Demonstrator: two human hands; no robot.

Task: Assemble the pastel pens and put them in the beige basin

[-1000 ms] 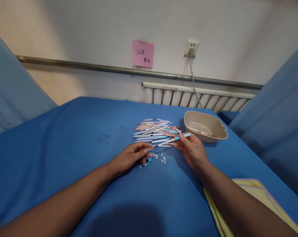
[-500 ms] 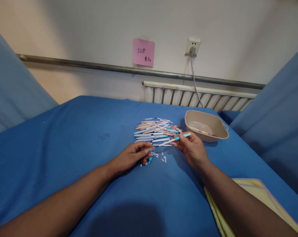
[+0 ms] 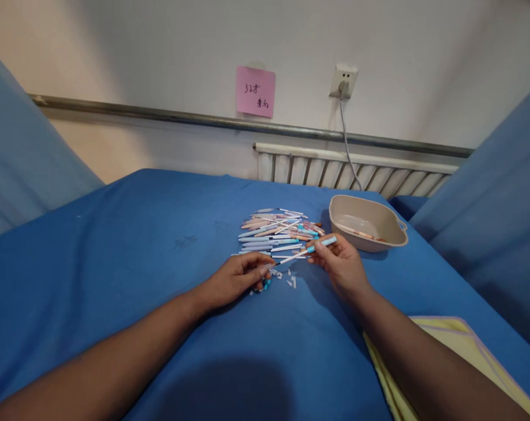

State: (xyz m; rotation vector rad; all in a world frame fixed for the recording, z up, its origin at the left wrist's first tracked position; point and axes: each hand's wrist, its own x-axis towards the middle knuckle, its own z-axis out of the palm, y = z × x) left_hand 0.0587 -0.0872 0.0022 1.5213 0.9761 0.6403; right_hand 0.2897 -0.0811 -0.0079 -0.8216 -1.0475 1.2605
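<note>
Blue/wht pen [image 3: 298,255] in L hand [image 3: 243,273] & R hand [image 3: 340,262], nr pen pile [image 3: 265,232].

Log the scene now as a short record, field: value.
Held: slim white and light-blue plastic pen, tilted, blue end higher
Right hand: gripping the pen's blue end
Left hand: pinching at the pen's dark lower end
Pile: slim pastel and white plastic sticks, lying crosswise
Bits: small white plastic pieces, near the left hand
Container: tan rounded plastic basin, one orange-patterned stick inside
Surface: blue cloth cover
Lower right: yellow cloth, partly hidden
</note>
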